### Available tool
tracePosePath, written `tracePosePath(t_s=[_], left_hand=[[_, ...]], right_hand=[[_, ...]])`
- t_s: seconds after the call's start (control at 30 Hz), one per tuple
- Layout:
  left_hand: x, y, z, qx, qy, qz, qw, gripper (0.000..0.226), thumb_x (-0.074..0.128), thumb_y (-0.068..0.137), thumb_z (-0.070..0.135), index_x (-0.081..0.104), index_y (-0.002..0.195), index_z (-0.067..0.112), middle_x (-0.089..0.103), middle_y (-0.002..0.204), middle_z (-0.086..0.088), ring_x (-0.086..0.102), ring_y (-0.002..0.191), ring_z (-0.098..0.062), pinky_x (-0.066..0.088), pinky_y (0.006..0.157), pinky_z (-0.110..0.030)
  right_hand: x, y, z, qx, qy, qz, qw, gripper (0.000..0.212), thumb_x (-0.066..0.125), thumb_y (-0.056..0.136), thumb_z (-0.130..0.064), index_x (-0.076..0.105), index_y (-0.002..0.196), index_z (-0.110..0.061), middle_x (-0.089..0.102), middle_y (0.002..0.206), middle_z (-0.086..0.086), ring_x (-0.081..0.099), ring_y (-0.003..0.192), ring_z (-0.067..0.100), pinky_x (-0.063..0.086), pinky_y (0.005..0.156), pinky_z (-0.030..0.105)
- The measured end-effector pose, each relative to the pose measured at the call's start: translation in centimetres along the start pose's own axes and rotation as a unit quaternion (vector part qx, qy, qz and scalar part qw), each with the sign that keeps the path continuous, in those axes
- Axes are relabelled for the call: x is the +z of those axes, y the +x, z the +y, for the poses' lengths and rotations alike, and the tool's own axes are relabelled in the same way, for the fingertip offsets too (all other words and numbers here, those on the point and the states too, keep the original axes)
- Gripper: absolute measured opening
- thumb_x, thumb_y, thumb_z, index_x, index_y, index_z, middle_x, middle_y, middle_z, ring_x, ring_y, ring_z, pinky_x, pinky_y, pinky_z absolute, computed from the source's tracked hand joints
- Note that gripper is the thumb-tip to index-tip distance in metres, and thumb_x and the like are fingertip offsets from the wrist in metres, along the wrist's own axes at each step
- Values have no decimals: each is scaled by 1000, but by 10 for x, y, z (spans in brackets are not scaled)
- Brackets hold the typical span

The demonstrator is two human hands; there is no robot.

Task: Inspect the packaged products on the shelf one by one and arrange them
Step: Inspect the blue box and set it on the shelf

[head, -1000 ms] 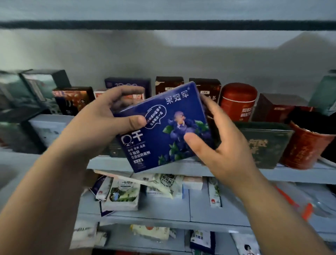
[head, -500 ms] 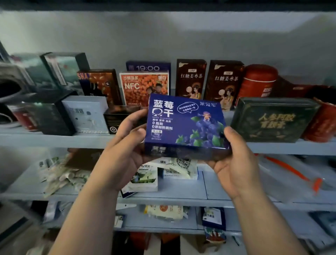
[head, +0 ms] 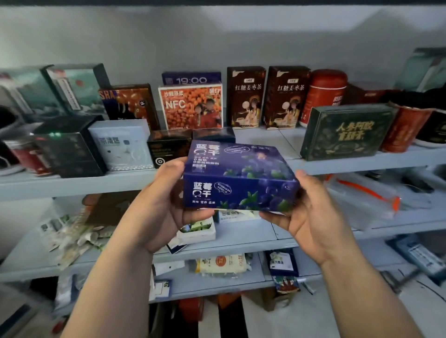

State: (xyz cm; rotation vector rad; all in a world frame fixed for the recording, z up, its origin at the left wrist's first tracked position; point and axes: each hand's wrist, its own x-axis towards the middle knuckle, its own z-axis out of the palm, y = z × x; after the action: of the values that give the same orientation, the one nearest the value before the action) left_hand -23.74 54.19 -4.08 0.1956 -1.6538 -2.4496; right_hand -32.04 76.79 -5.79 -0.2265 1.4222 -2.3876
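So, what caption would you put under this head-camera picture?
Left hand and right hand hold a blue blueberry box before a crowded shelf.

I see back wall [head: 217,43] plain grey-white, brighter patch upper right | dark strip [head: 217,2] along top edge of view | shelf unit [head: 72,185] pale blue-grey, three boards showing: top board [head: 265,140], middle board [head: 241,235], lower board [head: 217,287] | light dim, cool, soft shadows | floor: can't tell
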Motion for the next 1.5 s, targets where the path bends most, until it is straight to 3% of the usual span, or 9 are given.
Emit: tracePosePath(t_s=[0.17, 0.43, 0.73, 0.9, 1.0, 1.1, 1.27, 1.37, 1.5], left_hand=[[-8, -12, -12, 94, 27, 17, 995, 37, 58, 84, 20, 60, 118, 35, 72, 112, -2, 73, 89, -20, 59, 57, -36], [-1, -11, -31, 211, 44, -7, 977, 53, 61, 74, -9, 62, 109, 31, 67, 116, 0, 61, 100, -20, 52, 78, -46], [6, -6, -44, 254, 28, 52, 966, 44, 68, 70, 1, 63, 101, 31, 56, 106, -9, 50, 98, -29, 45, 80, -42], [10, -2, -46, 226, 45, 191, 954, 43, 55, 98, -5, 66, 116, 33, 69, 112, 0, 66, 91, -18, 57, 63, -28], [13, 1, -40, 188, 53, 195, 961, 19, 65, 94, 7, 63, 106, 21, 68, 105, -7, 65, 84, -22, 55, 57, -29], [31, -1, -35, 159, 62, 178, 969, 12, 70, 88, 9, 64, 95, 15, 73, 88, -3, 65, 72, -17, 53, 56, -27], [59, -14, -34, 139, 81, 54, 986, 37, 93, 42, 63, 79, 73, 49, 75, 76, 20, 69, 65, 5, 57, 65, -20], [54, -12, -38, 103, 154, -9, 983, 52, 82, 43, 82, 77, 89, 58, 75, 94, 26, 70, 83, 8, 54, 73, -15], [56, -13, -34, 60, 201, -66, 975, 54, 69, 73, 74, 70, 120, 48, 71, 125, 12, 70, 107, -9, 55, 78, -19]], right_hand=[[-2, -9, 16, -47, -48, -28, 997, 50, 50, 97, 8, 58, 135, -24, 74, 122, 1, 72, 108, 22, 64, 82, 39], [-17, 5, 8, -114, -126, -71, 983, 77, 50, 86, 30, 56, 131, -32, 74, 119, -8, 67, 117, 10, 56, 86, 22], [-29, 23, -5, -177, -213, -154, 948, 77, 70, 82, 20, 50, 128, -38, 68, 121, -25, 63, 120, 1, 54, 97, 20], [-32, 30, -11, -123, -237, -300, 916, 74, 98, 57, -41, 62, 121, -49, 66, 129, -7, 62, 126, 20, 58, 93, 38], [-25, 26, -6, -102, -251, -361, 893, 70, 99, 53, -36, 63, 112, -50, 67, 125, -7, 63, 123, 20, 60, 90, 40], [-19, 23, 2, -144, -240, -364, 888, 79, 99, 48, -53, 59, 116, -50, 47, 153, -14, 45, 144, 14, 52, 105, 48], [-20, 35, 7, -149, -196, -311, 918, 97, 102, 46, -46, 51, 127, -58, 32, 157, -30, 38, 148, 8, 54, 103, 52], [-36, 43, 6, -116, -247, -291, 917, 132, 104, 39, -42, 29, 146, -63, 47, 150, -23, 47, 142, 11, 56, 101, 49], [-51, 42, 8, -106, -212, -242, 941, 95, 95, 48, -15, 52, 129, -37, 72, 121, -15, 68, 117, 11, 63, 86, 35]])
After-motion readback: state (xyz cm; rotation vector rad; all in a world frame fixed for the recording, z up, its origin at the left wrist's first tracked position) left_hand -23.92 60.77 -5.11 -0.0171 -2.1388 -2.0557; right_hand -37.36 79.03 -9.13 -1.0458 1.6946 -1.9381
